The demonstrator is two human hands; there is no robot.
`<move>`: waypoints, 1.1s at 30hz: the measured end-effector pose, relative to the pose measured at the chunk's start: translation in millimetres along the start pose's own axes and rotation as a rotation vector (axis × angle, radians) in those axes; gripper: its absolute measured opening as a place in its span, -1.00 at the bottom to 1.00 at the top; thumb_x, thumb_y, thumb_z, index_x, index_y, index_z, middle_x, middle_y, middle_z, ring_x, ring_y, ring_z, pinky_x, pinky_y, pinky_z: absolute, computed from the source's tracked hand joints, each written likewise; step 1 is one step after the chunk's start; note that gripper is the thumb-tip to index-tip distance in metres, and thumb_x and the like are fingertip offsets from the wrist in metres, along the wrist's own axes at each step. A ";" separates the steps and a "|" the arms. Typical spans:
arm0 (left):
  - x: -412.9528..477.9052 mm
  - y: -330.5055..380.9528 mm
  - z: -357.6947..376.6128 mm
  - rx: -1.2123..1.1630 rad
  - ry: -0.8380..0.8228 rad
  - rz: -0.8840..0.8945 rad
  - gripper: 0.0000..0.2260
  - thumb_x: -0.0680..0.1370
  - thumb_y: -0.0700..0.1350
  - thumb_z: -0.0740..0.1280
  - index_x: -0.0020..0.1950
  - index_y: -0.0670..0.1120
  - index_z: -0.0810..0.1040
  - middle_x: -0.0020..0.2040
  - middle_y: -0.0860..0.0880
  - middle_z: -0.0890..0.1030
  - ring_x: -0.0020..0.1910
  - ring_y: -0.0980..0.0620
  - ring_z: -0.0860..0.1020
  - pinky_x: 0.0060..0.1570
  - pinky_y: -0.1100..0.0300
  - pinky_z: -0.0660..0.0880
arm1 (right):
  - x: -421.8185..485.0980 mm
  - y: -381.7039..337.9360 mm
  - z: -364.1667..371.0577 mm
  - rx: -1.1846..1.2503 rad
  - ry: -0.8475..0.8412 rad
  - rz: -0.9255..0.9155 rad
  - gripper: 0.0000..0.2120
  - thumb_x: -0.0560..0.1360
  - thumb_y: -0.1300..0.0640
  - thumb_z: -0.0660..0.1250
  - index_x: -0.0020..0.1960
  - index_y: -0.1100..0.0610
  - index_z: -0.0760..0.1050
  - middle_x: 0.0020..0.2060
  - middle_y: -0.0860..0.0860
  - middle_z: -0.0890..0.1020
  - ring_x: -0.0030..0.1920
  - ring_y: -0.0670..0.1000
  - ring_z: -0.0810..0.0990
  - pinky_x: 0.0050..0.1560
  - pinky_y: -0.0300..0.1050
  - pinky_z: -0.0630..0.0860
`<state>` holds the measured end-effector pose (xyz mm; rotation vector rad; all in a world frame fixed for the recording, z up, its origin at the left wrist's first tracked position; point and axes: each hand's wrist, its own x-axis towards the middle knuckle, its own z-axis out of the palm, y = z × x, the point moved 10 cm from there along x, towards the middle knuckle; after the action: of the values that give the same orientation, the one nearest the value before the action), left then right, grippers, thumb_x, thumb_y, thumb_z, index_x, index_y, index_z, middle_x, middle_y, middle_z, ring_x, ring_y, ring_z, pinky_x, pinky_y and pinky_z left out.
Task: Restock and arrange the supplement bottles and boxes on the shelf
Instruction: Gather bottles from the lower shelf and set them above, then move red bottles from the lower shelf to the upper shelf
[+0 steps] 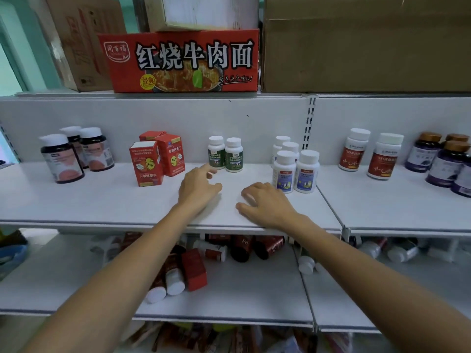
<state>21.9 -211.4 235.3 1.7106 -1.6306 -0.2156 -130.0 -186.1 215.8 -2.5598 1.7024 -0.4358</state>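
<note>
Biggest readable thing here is the red noodle carton (pixel 182 61) up top, printed 红烧牛肉面 in big white characters, with plain brown cartons (pixel 364 44) on either side of it. On the white shelf (pixel 102 200) below, both hands are empty: the left hand (pixel 197 186) has its fingers (pixel 210 169) spread apart and reaching toward the two green-label bottles (pixel 225 155), fingertips just beside the nearer one but I can't tell if they touch; the right hand (pixel 265 202) lies palm-down with fingers loosely apart, just beside the blue-label white bottles (pixel 295 171). The red boxes (pixel 159 159) show 珍迪 something on the front, and the nearest one looks to be standing upside down since its print is inverted. The rest of the labels are too small or blurry to read: the dark bottles (pixel 74 154) at left, the red-label white bottles (pixel 369 155), and the purple bottles (pixel 446 161), which get cut off by the right edge. On the lower shelf (pixel 242 289), more bottles and a red box (pixel 193 270) lie tipped over, partly hidden by the shelf above and the forearms.
</note>
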 end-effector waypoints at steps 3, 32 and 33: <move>-35.4 3.0 -19.8 0.029 -0.008 0.028 -0.66 0.45 -0.10 0.38 0.22 -0.04 0.50 0.12 -0.04 0.58 0.05 -0.02 0.53 0.12 0.06 0.48 | -9.9 -0.7 -10.6 0.090 0.102 0.007 -0.54 0.54 -0.01 0.22 0.39 0.13 0.35 0.30 0.13 0.44 0.31 0.13 0.39 0.26 -0.01 0.36; -233.1 -201.7 -17.1 0.007 -0.069 -0.339 -0.75 0.47 -0.13 0.36 0.15 -0.08 0.55 0.14 -0.10 0.54 0.05 -0.05 0.54 0.08 0.08 0.49 | -98.1 -81.7 181.4 0.448 -0.141 0.073 -0.64 0.47 0.20 0.32 0.26 0.22 0.43 0.11 0.17 0.59 0.04 0.16 0.57 0.05 -0.01 0.49; -224.2 -214.3 -13.4 0.002 -0.083 -0.361 -0.75 0.48 -0.12 0.36 0.15 -0.08 0.55 0.14 -0.11 0.54 0.06 -0.07 0.54 0.08 0.07 0.49 | -88.2 -87.2 190.5 0.452 -0.148 0.080 -0.65 0.47 0.20 0.32 0.24 0.21 0.44 0.08 0.18 0.60 0.03 0.17 0.57 0.03 -0.01 0.49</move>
<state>159.7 -20.9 32.5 2.0128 -1.3665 -0.4637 -35.4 -94.8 30.4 -2.1390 1.4507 -0.5389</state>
